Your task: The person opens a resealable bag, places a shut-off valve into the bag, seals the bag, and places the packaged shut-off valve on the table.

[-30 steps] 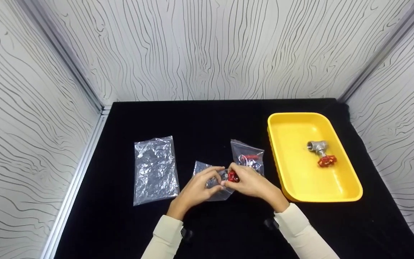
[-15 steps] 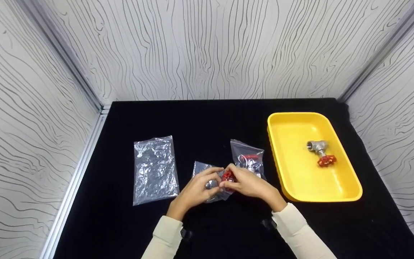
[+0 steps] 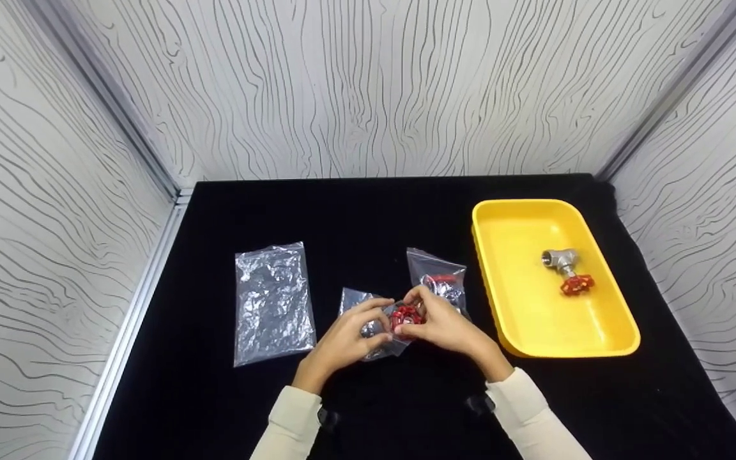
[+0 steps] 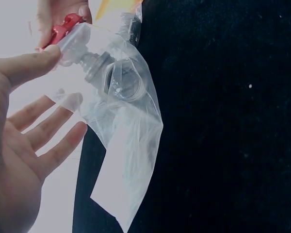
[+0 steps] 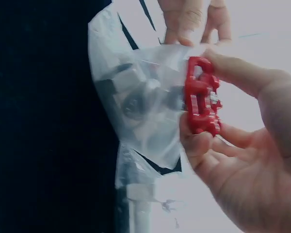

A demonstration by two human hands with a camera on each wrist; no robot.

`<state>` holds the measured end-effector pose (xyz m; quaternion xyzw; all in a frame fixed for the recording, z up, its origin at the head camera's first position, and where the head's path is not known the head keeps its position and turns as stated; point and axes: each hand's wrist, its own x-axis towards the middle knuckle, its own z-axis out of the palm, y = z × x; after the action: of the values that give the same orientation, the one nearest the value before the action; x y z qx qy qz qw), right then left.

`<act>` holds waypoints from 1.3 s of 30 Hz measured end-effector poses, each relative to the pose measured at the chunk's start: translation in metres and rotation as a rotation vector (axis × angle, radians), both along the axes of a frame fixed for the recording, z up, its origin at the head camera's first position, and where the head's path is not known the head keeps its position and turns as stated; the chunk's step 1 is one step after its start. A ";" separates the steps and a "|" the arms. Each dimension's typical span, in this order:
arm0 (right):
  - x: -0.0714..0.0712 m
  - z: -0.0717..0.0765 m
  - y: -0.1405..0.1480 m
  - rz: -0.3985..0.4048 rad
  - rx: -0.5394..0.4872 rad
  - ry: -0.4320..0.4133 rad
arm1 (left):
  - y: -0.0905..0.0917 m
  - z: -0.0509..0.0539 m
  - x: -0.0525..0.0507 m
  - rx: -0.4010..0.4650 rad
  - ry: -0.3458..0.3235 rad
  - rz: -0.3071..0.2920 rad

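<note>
A metal valve with a red handwheel (image 3: 407, 315) lies partly inside a clear plastic bag (image 4: 131, 145); its metal body shows through the film and the wheel sticks out at the mouth. My right hand (image 3: 444, 324) (image 5: 252, 111) grips the red wheel (image 5: 202, 97) between thumb and fingers. My left hand (image 3: 350, 332) (image 4: 29, 116) pinches the bag's edge beside the wheel, its other fingers spread along the film. Just behind my right hand is another clear bag (image 3: 420, 260) with a red-handled valve in it.
An empty-looking clear zip bag (image 3: 273, 306) lies flat at the left on the black cloth (image 3: 342, 223). On the right stands a yellow tray (image 3: 515, 319) holding a loose valve (image 3: 561, 259) with a red wheel (image 3: 577, 285). Patterned panels surround the table.
The red wheel in my right hand has shifted left and turned so that more of its face shows. The left hand has barely moved.
</note>
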<state>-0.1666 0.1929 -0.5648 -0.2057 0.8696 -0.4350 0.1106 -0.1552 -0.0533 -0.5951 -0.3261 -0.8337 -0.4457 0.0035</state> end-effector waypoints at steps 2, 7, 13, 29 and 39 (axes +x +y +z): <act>0.003 -0.003 -0.003 -0.055 -0.036 0.018 | -0.001 0.000 0.000 0.006 -0.008 0.002; 0.009 -0.010 -0.010 -0.131 -0.078 0.102 | -0.003 0.000 -0.001 0.002 -0.008 0.019; 0.020 -0.014 -0.014 -0.145 -0.044 0.145 | -0.006 -0.001 0.000 -0.001 0.033 0.044; 0.040 -0.028 -0.030 -0.250 0.117 0.449 | -0.006 0.005 -0.005 0.006 0.031 0.025; 0.040 -0.031 -0.027 -0.208 0.046 0.490 | 0.008 0.014 -0.033 -0.036 -0.015 -0.001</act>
<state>-0.1270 0.1663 -0.5958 -0.2120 0.8965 -0.3614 -0.1438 -0.1879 -0.0453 -0.5811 -0.3230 -0.8416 -0.4328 -0.0088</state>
